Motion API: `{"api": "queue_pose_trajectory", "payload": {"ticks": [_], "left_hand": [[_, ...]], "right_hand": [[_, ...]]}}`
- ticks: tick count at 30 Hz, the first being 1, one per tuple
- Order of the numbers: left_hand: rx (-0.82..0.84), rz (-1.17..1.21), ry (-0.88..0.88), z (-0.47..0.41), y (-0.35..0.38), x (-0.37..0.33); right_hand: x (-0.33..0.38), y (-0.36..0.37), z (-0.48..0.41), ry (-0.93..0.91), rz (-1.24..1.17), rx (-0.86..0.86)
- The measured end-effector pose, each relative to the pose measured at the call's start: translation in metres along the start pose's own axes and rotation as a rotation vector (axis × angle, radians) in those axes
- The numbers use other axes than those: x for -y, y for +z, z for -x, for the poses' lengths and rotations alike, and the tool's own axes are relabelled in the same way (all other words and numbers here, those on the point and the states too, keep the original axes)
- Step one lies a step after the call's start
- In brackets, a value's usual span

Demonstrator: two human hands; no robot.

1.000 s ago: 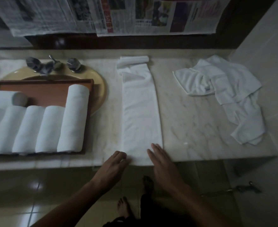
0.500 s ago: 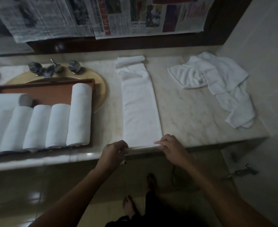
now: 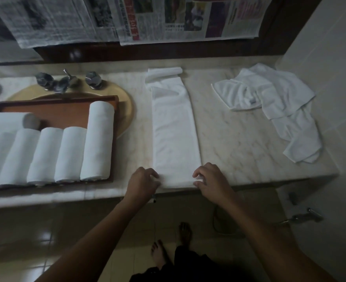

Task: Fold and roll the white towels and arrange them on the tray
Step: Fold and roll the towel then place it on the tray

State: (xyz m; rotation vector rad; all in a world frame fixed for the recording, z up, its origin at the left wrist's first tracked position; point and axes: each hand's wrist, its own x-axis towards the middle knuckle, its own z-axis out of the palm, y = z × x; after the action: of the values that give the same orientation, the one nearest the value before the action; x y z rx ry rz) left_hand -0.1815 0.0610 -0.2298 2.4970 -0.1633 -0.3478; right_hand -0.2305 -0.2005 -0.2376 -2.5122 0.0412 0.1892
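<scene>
A white towel (image 3: 174, 127), folded into a long narrow strip, lies on the marble counter and runs away from me. Its near end is turned into a small roll at the counter's front edge. My left hand (image 3: 142, 183) pinches the left side of that roll. My right hand (image 3: 209, 180) pinches the right side with curled fingers. Left of the strip, a brown wooden tray (image 3: 54, 110) holds several rolled white towels (image 3: 97, 141) side by side, with one more roll lying crosswise behind them.
A heap of loose white towels (image 3: 274, 106) lies at the counter's right end by the tiled wall. A yellow sink (image 3: 125, 98) with metal taps (image 3: 66, 82) sits behind the tray. Newspaper (image 3: 127, 17) hangs above. My bare feet stand on the tiled floor below.
My hands went from lying flat at the towel's near end to pinching its corners, and that end is now turned over into a small roll.
</scene>
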Motion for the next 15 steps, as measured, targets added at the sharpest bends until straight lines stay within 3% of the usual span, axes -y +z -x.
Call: {"api": "queue_pose_trajectory", "payload": {"ticks": [5,15], "left_hand": [[0.043,-0.282,0.412,0.011,0.021,0.002],[0.074,-0.384,0.621,0.017,0.022,0.016]], "right_hand": [[0.002,0.019,0.002,-0.315,0.097,0.007],[-0.004,0.019,0.006,-0.465,0.146,0.025]]}}
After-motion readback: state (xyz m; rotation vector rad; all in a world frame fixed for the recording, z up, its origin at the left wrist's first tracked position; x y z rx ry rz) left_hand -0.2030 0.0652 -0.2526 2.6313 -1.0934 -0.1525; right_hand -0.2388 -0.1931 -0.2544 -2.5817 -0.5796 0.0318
